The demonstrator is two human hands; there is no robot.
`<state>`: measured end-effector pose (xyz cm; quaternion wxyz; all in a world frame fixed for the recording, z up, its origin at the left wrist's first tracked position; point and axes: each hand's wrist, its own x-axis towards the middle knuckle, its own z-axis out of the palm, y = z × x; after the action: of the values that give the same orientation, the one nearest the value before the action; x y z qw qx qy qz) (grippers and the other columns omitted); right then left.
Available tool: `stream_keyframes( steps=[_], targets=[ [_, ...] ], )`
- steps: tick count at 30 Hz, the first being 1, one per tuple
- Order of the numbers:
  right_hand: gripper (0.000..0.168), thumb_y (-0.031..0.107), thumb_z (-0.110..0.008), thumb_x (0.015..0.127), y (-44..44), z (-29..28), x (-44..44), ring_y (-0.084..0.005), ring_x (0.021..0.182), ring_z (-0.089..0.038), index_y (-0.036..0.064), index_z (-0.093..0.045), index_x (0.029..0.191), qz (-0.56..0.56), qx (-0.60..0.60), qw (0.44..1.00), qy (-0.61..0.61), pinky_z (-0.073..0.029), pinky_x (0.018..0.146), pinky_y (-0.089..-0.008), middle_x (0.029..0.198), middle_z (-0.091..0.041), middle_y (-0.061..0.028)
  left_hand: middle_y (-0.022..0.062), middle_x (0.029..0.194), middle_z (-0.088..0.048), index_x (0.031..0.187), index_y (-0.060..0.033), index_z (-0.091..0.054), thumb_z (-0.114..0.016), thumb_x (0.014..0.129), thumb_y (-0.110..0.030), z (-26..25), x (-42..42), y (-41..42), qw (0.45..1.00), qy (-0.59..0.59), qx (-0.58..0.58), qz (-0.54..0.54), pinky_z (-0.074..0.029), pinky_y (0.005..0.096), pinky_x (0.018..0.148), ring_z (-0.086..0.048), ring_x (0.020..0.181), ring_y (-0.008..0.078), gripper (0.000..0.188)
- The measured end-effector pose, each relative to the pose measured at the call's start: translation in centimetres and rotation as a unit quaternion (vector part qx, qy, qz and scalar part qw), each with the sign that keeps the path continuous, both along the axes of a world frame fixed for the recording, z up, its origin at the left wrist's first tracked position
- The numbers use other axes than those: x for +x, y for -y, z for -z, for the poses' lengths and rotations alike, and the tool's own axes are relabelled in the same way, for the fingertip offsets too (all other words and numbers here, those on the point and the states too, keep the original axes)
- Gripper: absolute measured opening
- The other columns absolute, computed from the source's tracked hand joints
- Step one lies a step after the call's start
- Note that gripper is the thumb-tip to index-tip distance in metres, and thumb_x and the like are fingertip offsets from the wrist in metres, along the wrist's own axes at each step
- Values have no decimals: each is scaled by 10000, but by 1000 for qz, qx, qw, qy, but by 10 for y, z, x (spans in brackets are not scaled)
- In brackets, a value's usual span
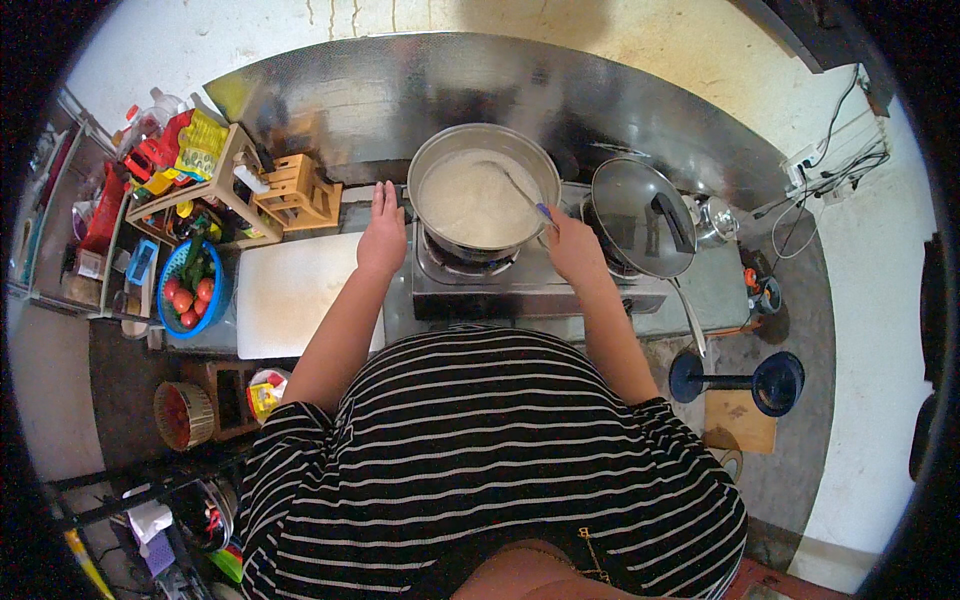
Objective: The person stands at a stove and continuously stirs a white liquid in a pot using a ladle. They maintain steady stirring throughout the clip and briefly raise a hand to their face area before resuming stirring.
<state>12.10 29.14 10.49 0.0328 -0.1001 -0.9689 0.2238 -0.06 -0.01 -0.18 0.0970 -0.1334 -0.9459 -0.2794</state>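
Observation:
My right hand (pixel 574 244) is closed around the purple-marked handle of a metal spoon or ladle (pixel 517 186), whose head dips into a wide metal pot (pixel 486 136). Pale, cloudy liquid (pixel 469 199) fills much of the pot, which stands on the left burner of a gas stove (pixel 480 289). To the left of the pot, my left hand (pixel 384 236) is raised with nothing in it, its fingers straight and near the pot's side. Whether it touches the pot cannot be told.
A lidded pan (pixel 637 217) sits on the right burner, its long handle reaching past the counter's front edge. Left of the stove lie a white cutting board (pixel 300 300) and a blue basket (pixel 219 289) of tomatoes and green vegetables. A wooden rack (pixel 300 191) stands behind.

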Motion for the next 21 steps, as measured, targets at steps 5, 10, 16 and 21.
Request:
stream_keyframes(
  steps=[5,10,16,21],
  targets=[
    [403,248,-512,924,3,16,-4,-445,926,-623,-9,-559,1231,33,-119,992,6,-493,835,-509,995,-645,-281,103,1574,-192,1509,-137,-196,-370,1002,-249,1,0,0,1000,-6,5,6,-543,456,737,-608,1059,381,548],
    [408,272,-500,926,10,11,0,-443,920,-624,-7,-577,1214,11,-91,996,7,-490,840,-515,1003,-644,-283,99,1577,-185,1511,-140,-197,-372,1002,-241,0,-1,-1,1000,10,14,4,-540,460,760,-593,1087,383,548],
    [383,253,-536,910,10,-3,2,-429,914,-623,39,-595,1221,-38,-47,998,0,-494,803,-477,992,-653,-253,99,1576,-185,1511,-141,-197,-368,1003,-239,-9,2,-3,999,45,20,-2,-537,462,788,-571,1132,377,544],
    [362,247,-543,907,14,-19,4,-407,928,-625,86,-613,1224,-86,-24,996,27,-492,806,-453,997,-656,-237,103,1574,-190,1510,-139,-194,-371,1005,-248,-3,0,-1,1000,14,14,1,-538,459,789,-568,1138,375,547]
  ],
)
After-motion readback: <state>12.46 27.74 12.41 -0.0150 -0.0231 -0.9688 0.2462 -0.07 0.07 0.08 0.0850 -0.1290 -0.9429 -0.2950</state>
